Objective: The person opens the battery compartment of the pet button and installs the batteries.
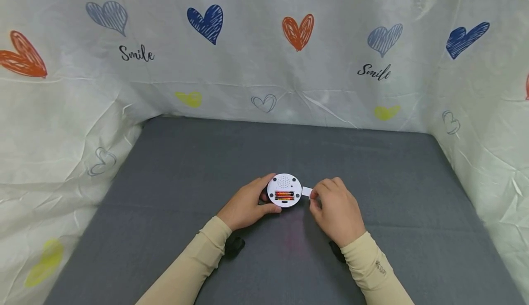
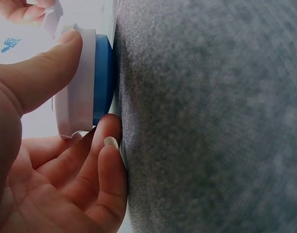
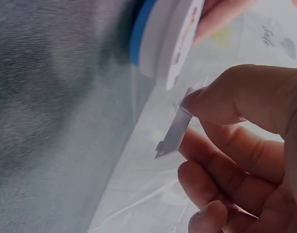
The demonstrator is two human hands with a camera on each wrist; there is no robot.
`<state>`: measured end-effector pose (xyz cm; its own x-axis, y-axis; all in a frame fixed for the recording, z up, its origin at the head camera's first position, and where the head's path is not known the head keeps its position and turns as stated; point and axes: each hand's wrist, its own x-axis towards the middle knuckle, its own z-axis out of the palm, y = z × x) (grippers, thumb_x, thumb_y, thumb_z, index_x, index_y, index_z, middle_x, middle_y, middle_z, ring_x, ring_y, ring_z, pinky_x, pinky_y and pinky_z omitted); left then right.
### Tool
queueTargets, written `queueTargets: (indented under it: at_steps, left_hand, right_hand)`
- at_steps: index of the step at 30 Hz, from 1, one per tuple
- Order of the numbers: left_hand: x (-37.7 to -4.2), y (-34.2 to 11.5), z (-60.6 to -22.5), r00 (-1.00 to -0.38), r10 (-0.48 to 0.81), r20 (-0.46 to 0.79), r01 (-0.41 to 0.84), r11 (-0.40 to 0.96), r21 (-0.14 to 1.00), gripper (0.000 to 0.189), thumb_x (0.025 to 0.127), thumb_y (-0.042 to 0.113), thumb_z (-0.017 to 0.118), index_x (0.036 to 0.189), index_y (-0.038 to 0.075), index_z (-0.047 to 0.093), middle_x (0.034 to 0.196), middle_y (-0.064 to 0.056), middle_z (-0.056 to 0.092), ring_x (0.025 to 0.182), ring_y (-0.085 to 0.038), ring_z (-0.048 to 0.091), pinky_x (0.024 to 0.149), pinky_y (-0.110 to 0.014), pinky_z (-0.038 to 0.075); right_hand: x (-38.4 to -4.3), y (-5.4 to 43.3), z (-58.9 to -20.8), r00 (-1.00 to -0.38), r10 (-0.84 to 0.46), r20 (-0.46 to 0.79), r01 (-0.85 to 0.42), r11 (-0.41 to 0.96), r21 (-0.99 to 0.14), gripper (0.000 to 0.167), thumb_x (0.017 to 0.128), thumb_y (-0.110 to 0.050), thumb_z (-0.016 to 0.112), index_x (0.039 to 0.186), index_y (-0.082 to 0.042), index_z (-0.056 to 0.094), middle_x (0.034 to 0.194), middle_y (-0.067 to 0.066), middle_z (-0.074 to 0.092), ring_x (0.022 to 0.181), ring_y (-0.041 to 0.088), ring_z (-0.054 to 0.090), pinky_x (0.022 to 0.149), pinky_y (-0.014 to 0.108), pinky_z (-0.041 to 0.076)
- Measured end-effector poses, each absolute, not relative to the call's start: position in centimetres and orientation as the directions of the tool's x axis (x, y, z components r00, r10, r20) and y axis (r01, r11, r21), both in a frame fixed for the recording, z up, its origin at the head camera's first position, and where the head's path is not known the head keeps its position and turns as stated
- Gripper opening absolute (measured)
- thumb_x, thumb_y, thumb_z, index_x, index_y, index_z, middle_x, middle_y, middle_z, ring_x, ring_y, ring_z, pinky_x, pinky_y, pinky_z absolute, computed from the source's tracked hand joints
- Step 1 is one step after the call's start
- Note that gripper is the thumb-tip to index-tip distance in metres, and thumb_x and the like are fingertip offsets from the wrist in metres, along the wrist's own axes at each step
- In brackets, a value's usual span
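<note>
A round white device (image 1: 285,182) shows its underside, with small speaker holes and dark round spots near its rim. Two red-and-orange batteries (image 1: 284,195) lie side by side in its open compartment. My left hand (image 1: 248,205) grips the device by its left edge. The left wrist view shows the thumb on the white casing (image 2: 76,104) and fingers below, near the blue part (image 2: 104,77). To the right, my right hand (image 1: 338,213) pinches a small white battery cover (image 1: 306,191). In the right wrist view the cover (image 3: 173,132) is apart from the device (image 3: 158,41).
A dark grey cloth (image 1: 198,158) covers the table under both hands. White fabric (image 1: 256,70) printed with hearts and "Smile" hangs behind and at both sides. Black items (image 1: 234,247) sit beneath the beige sleeves (image 1: 194,254) at the wrists.
</note>
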<state>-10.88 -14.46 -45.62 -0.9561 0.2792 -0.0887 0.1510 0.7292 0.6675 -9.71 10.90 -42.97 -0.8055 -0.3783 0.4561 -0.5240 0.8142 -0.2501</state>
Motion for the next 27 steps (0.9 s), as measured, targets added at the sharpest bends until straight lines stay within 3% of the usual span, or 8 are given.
queueTargets:
  at_steps: [10, 27]
  left_hand:
    - [-10.8, -14.5, -45.8, -0.954, 0.287, -0.087, 0.159, 0.73, 0.665, 0.092, 0.091, 0.039, 0.089, 0.167, 0.018, 0.042, 0.109, 0.002, 0.064, 0.094, -0.012, 0.058, 0.083, -0.032, 0.049]
    - [-10.8, -14.6, -46.0, -0.95, 0.307, -0.059, 0.19, 0.717, 0.671, 0.093, 0.091, 0.039, 0.089, 0.168, 0.016, 0.041, 0.108, 0.002, 0.064, 0.095, -0.013, 0.058, 0.084, -0.031, 0.048]
  right_hand:
    - [-10.1, 8.5, -43.1, -0.778, -0.473, 0.414, -0.604, 0.744, -0.285, 0.018, 0.084, -0.002, 0.085, 0.084, -0.015, 0.072, 0.09, -0.003, 0.069, 0.089, 0.017, 0.057, 0.075, 0.032, 0.056]
    - [-10.3, 6.6, -44.1, -0.747, -0.509, 0.427, -0.641, 0.721, -0.262, 0.02, 0.083, -0.003, 0.088, 0.083, -0.016, 0.073, 0.09, -0.002, 0.069, 0.088, 0.016, 0.057, 0.074, 0.032, 0.056]
